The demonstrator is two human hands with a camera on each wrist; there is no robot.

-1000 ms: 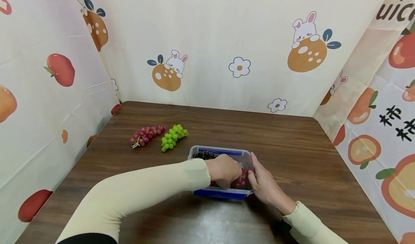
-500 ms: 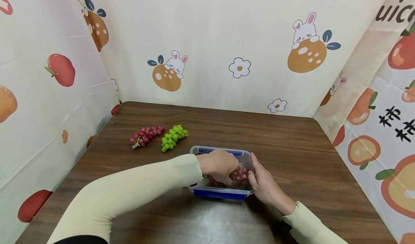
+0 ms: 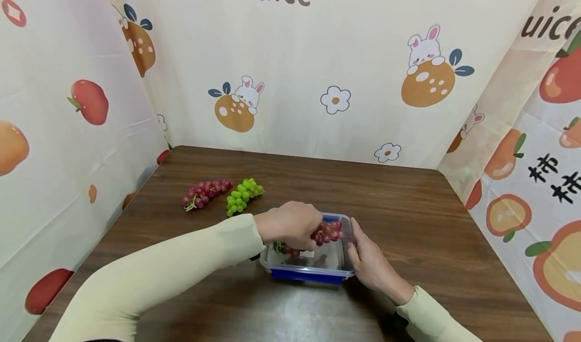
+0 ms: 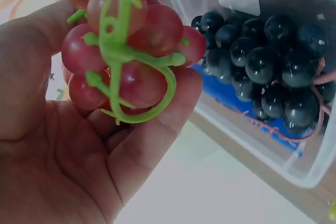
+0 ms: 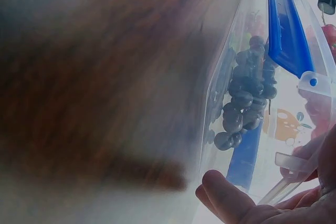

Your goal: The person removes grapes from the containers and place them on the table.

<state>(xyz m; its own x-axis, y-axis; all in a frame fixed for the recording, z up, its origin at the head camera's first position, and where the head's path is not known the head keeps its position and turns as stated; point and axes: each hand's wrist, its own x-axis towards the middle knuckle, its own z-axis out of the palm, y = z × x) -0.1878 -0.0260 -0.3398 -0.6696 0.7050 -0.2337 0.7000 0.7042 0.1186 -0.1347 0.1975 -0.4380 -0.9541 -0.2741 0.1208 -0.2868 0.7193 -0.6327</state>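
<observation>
My left hand (image 3: 292,226) grips a bunch of red grapes (image 3: 328,232) above a clear plastic storage box (image 3: 268,267). In the left wrist view, the bunch's green stem (image 4: 123,56) faces the camera, with fingers and thumb around the berries. Inside the box lies a bunch of black grapes (image 4: 262,59), hidden in the head view by the left hand. My right hand (image 3: 372,264) holds the box's right end, thumb at the rim and fingers along the outer wall. A blue clip flap (image 5: 289,30) hangs on the box's side.
Another bunch of red grapes (image 3: 206,193) and a bunch of green grapes (image 3: 243,196) lie on the brown wooden table (image 3: 386,195), left of and behind the box. Fruit-printed curtains (image 3: 290,110) stand along the table's back and sides.
The left hand has lifted the red grapes from the box's interior and moved up and left with them. The right hand stays at the box's right end.
</observation>
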